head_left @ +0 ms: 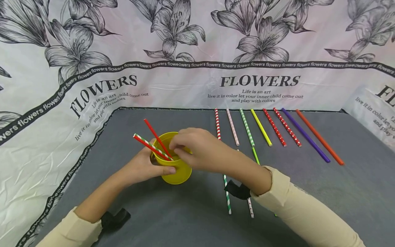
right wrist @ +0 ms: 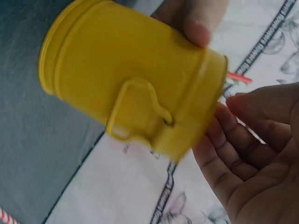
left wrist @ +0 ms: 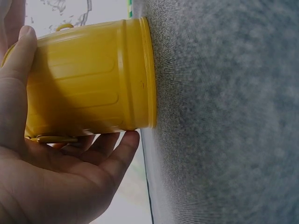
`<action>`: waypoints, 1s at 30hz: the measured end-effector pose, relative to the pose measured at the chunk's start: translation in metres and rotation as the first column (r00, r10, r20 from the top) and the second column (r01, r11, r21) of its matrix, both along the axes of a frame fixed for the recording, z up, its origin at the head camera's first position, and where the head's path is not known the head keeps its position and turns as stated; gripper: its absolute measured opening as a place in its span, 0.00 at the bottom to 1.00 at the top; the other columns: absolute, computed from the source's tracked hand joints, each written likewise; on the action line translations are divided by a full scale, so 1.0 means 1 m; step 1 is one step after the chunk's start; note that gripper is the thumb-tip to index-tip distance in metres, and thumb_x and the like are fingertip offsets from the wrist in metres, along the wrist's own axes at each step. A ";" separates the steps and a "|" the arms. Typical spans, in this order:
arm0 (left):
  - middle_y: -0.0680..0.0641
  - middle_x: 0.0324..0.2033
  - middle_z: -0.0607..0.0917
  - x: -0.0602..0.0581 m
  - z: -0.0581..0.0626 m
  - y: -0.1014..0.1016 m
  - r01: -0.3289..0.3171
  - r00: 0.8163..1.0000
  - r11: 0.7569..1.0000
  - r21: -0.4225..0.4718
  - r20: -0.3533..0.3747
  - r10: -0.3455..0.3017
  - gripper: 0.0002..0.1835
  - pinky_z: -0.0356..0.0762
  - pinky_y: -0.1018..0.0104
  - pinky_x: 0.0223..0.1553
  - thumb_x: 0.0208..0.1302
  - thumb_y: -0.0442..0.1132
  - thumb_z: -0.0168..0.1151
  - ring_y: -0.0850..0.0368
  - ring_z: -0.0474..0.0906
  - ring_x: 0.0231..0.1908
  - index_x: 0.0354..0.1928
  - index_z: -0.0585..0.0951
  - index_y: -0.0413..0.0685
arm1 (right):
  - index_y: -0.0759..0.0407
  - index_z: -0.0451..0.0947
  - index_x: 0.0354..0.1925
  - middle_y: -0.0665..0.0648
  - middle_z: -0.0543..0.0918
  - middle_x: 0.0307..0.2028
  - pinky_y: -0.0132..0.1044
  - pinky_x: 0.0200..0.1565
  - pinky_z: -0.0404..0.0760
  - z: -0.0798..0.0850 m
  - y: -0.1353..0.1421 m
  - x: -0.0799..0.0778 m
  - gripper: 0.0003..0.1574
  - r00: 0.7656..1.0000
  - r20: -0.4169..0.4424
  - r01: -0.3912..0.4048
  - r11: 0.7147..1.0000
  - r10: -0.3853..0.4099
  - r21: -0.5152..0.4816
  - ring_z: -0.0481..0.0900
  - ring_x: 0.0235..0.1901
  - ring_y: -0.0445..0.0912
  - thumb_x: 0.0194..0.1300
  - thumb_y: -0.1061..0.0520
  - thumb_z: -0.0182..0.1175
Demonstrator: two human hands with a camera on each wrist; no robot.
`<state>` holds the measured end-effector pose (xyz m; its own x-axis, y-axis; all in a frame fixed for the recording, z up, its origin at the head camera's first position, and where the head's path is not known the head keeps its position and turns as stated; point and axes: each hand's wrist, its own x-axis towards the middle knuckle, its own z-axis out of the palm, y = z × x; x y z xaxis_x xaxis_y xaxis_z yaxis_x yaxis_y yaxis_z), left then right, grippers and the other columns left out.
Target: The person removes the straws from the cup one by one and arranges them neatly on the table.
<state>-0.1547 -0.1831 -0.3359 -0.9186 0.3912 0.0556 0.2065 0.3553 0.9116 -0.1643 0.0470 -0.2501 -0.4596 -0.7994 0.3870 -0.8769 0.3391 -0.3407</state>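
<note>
My left hand (head_left: pixel 145 164) grips a small yellow bucket (head_left: pixel 177 173), thumb on the near side and fingers round the far side. The left wrist view shows its ribbed wall (left wrist: pixel 88 79) standing on the grey cloth. Leaning left out of the bucket are a plain red straw (head_left: pixel 153 132), a green-and-white striped straw (head_left: pixel 148 143) and another red straw (head_left: pixel 145 144). My right hand (head_left: pixel 200 149) is at the bucket's right rim, fingers loosely bent. In the right wrist view, nothing shows between its thumb (right wrist: pixel 261 105) and fingers. The bucket's inside is partly hidden.
To the right lie paper straws in rows, among them a yellow straw (head_left: pixel 261 127), a purple straw (head_left: pixel 305 134) and an orange straw (head_left: pixel 320 137). A green striped straw (head_left: pixel 227 197) and a dotted straw (head_left: pixel 250 208) are partly under my right forearm. Flowered cloth (head_left: pixel 185 85) hangs behind.
</note>
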 end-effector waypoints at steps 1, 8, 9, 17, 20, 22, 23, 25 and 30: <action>0.48 0.56 0.76 0.000 0.000 0.000 0.005 1.000 1.000 0.006 -0.001 -0.005 0.37 0.78 0.51 0.53 0.53 0.46 0.79 0.50 0.79 0.50 0.62 0.70 0.50 | 0.59 0.84 0.37 0.49 0.80 0.31 0.28 0.35 0.75 -0.001 -0.005 -0.002 0.07 1.000 0.015 -0.002 1.000 0.002 0.004 0.74 0.31 0.42 0.65 0.68 0.61; 0.48 0.56 0.74 0.000 -0.002 -0.001 0.018 1.000 1.000 0.003 -0.012 -0.017 0.34 0.76 0.51 0.53 0.54 0.46 0.79 0.49 0.77 0.51 0.61 0.72 0.53 | 0.59 0.84 0.39 0.48 0.83 0.32 0.27 0.36 0.77 -0.011 -0.031 -0.016 0.06 0.978 0.207 0.010 0.994 -0.033 0.113 0.77 0.31 0.40 0.66 0.66 0.62; 0.48 0.56 0.74 0.000 -0.002 -0.001 0.021 1.000 1.000 0.003 -0.013 -0.021 0.34 0.77 0.50 0.53 0.54 0.46 0.79 0.49 0.77 0.51 0.61 0.72 0.52 | 0.59 0.84 0.39 0.49 0.84 0.32 0.28 0.37 0.78 -0.011 -0.034 -0.018 0.05 0.973 0.226 0.009 0.992 -0.038 0.127 0.77 0.31 0.40 0.66 0.65 0.62; 0.48 0.54 0.77 -0.001 0.000 -0.001 0.034 0.999 0.999 0.023 -0.032 -0.033 0.34 0.77 0.48 0.52 0.54 0.44 0.79 0.49 0.78 0.50 0.61 0.72 0.53 | 0.56 0.83 0.35 0.47 0.82 0.29 0.30 0.38 0.77 -0.007 -0.044 -0.027 0.03 0.961 0.263 0.017 0.968 -0.085 0.252 0.77 0.33 0.42 0.65 0.64 0.65; 0.48 0.54 0.77 -0.002 0.001 -0.001 0.047 0.998 0.999 0.024 -0.044 -0.046 0.34 0.76 0.48 0.52 0.55 0.44 0.78 0.49 0.77 0.50 0.61 0.72 0.53 | 0.55 0.81 0.31 0.47 0.81 0.28 0.30 0.37 0.78 -0.005 -0.044 -0.027 0.06 0.960 0.263 0.019 0.964 -0.092 0.267 0.77 0.32 0.42 0.65 0.64 0.65; 0.48 0.54 0.77 -0.003 0.001 -0.001 0.057 0.997 0.998 0.025 -0.048 -0.055 0.33 0.76 0.48 0.52 0.56 0.44 0.78 0.49 0.77 0.50 0.61 0.72 0.54 | 0.55 0.81 0.31 0.47 0.81 0.27 0.29 0.36 0.78 -0.005 -0.044 -0.027 0.06 0.960 0.262 0.022 0.964 -0.094 0.266 0.77 0.32 0.42 0.65 0.64 0.66; 0.48 0.54 0.77 -0.003 0.001 -0.001 0.059 0.997 0.998 0.025 -0.051 -0.058 0.33 0.76 0.48 0.53 0.56 0.44 0.78 0.49 0.77 0.51 0.61 0.72 0.53 | 0.55 0.81 0.31 0.47 0.81 0.27 0.29 0.36 0.78 -0.005 -0.044 -0.026 0.06 0.960 0.265 0.022 0.964 -0.094 0.264 0.77 0.32 0.43 0.65 0.64 0.66; 0.48 0.53 0.77 -0.003 0.001 -0.001 0.063 0.997 0.998 0.025 -0.056 -0.061 0.33 0.76 0.48 0.53 0.56 0.44 0.77 0.49 0.77 0.50 0.61 0.72 0.53 | 0.56 0.81 0.31 0.47 0.81 0.27 0.29 0.36 0.78 -0.006 -0.043 -0.026 0.06 0.959 0.268 0.021 0.966 -0.092 0.257 0.77 0.32 0.43 0.65 0.64 0.66; 0.48 0.53 0.78 -0.002 0.000 -0.001 0.069 0.996 0.997 0.035 -0.055 -0.067 0.31 0.77 0.48 0.53 0.56 0.43 0.78 0.49 0.78 0.50 0.59 0.73 0.52 | 0.57 0.82 0.32 0.47 0.82 0.27 0.29 0.37 0.78 -0.007 -0.042 -0.025 0.06 0.955 0.288 0.010 0.973 -0.078 0.231 0.77 0.32 0.43 0.64 0.66 0.66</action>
<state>-0.1568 -0.1841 -0.3359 -0.8850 0.4498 0.1199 0.2784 0.3051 0.9107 -0.1894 0.0049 -0.2567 -0.5619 -0.8261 0.0430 -0.7322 0.4725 -0.4905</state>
